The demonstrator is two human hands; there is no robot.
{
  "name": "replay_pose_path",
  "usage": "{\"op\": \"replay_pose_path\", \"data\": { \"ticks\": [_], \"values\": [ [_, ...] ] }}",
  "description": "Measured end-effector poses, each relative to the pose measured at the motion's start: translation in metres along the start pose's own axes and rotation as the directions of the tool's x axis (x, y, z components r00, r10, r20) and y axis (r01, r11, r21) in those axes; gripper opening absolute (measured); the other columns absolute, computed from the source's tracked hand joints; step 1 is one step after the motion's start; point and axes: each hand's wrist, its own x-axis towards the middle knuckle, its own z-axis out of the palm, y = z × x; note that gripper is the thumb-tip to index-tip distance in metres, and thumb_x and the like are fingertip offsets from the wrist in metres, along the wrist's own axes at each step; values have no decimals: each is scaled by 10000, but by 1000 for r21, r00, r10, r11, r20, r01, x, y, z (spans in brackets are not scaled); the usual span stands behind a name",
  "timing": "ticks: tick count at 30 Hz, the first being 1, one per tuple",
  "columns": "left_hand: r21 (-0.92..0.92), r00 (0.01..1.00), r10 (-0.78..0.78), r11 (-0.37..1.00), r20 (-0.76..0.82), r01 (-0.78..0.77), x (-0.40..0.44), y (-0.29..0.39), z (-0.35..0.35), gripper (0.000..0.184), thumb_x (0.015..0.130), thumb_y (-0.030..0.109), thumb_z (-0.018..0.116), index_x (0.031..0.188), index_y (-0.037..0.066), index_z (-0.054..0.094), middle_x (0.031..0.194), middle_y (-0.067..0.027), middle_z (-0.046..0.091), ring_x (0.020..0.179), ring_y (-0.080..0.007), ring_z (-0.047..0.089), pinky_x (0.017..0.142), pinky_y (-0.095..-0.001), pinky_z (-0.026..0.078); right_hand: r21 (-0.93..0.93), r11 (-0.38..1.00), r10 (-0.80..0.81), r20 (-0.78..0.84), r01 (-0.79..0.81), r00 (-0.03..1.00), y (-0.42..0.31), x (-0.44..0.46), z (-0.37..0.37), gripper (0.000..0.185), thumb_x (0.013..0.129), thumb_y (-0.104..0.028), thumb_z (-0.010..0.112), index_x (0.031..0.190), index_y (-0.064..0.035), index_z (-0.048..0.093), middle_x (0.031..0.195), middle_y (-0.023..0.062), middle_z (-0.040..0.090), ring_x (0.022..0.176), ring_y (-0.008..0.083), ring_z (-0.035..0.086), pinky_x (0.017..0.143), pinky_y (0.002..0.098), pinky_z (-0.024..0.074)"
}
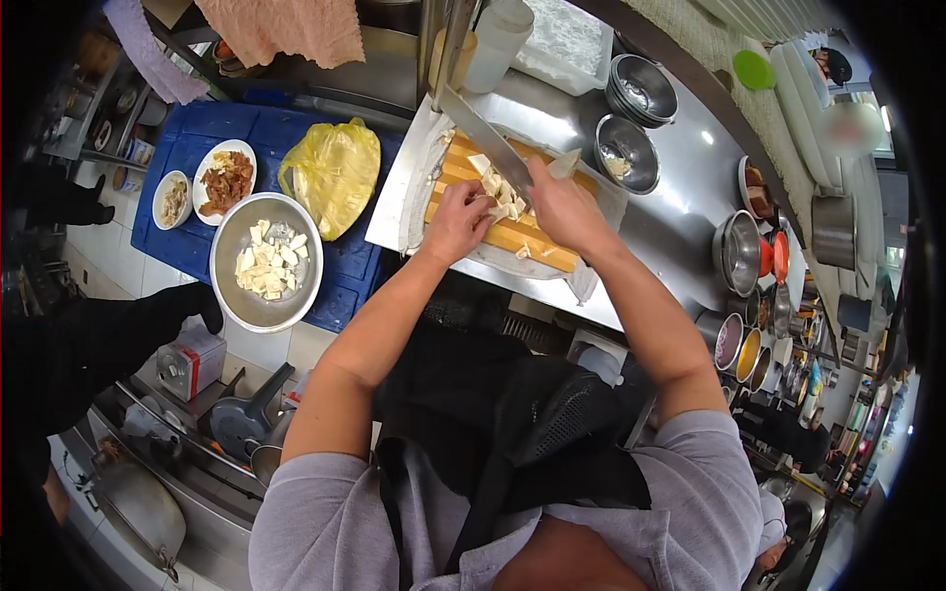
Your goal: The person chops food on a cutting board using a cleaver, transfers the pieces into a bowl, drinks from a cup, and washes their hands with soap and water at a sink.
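Several off-white cut pieces (pixel 507 204) mid-board on a striped yellow-brown wooden chopping board (pixel 537 239). Right hand (pixel 562 202) clenched round the handle of a long, broad steel knife (pixel 493 143), blade slanting out past the board's far left corner. Left hand (pixel 459 222), fingers bent, on the pieces; cannot tell whether pinching or merely steadying. Probably light, firm enough to keep an edge, perhaps damp and slippery; best held from the side away from the blade, fingertips tucked. Knife likely stiff and fairly heavy, to be taken only by the handle.

Under the board, white cloth (pixel 585 284), near the left end of the shiny steel worktop (pixel 680 197), along its near edge. Toward the worktop's far edge, round steel bowls (pixel 639 163). Beyond the left end, blue plastic top (pixel 182 128), bearing a wide steel bowl (pixel 229 261) of similar pieces at its near edge and a yellow plastic bag (pixel 340 172) by its right edge. Below, pale tiled floor (pixel 108 261).
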Motion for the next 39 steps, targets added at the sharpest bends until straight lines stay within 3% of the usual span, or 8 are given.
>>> {"op": "replay_pose_path", "data": {
  "ticks": [3,5,12,15,19,25,34,39],
  "values": [
    [35,999,32,999,-25,-31,9,-11,-12,282,736,47,750,997,72,648,1127,-127,557,1026,-323,545,900,-404,491,-72,997,0,56,4,998,-6,-18,-7,265,968,-169,526,1163,-45,396,778,281,653,776,480,640,695,595,454],
    [40,997,55,998,-59,-53,8,-14,-10,288,735,49,746,999,72,635,1128,-126,556,1023,-330,543,902,-410,488,-142,990,31,201,-2,979,-10,-33,-11,285,902,-43,464,1181,-21,411,768,268,657,738,462,655,652,563,486],
    [80,995,78,994,-61,-73,10,-15,-11,320,737,52,741,1030,74,615,1134,-130,555,1038,-340,541,920,-414,483,-171,985,85,280,-38,956,-12,-55,-22,299,868,-1,481,1158,-21,413,768,250,665,745,437,667,643,551,487],
    [52,996,66,997,-66,-63,9,-19,-10,322,732,42,743,1031,62,626,1133,-142,549,1033,-341,535,899,-416,473,-148,989,52,262,-13,964,-9,-42,-3,304,851,18,493,1143,-23,417,773,252,666,758,437,669,651,551,487],
    [54,994,78,996,-75,-74,9,-16,-8,329,725,36,743,1031,59,626,1133,-144,550,1024,-338,544,898,-410,475,-59,996,-62,68,66,996,-2,33,66,261,880,-31,524,1114,-14,408,810,270,671,786,457,661,678,568,482],
    [43,994,46,998,-102,-42,10,-20,-7,341,719,52,757,1032,53,623,1117,-146,552,1023,-341,550,890,-412,481,2,994,-106,-128,108,986,-11,49,36,241,958,-164,534,1102,-15,412,817,273,668,792,469,654,688,575,477],
    [63,988,77,996,-134,-69,8,-18,-10,339,722,67,740,1037,49,613,1119,-135,566,1054,-344,543,916,-412,479,-159,987,38,249,3,968,-18,-35,-11,233,903,-40,494,1121,-23,413,788,268,660,770,462,656,653,569,475],
    [67,989,79,995,-122,-71,8,-21,-10,339,726,72,740,1040,48,613,1125,-132,571,1053,-347,543,925,-417,475,-97,995,26,191,-7,981,-2,-9,42,237,892,-32,471,1122,-26,413,789,270,663,782,464,658,670,576,476]
  ]
}}
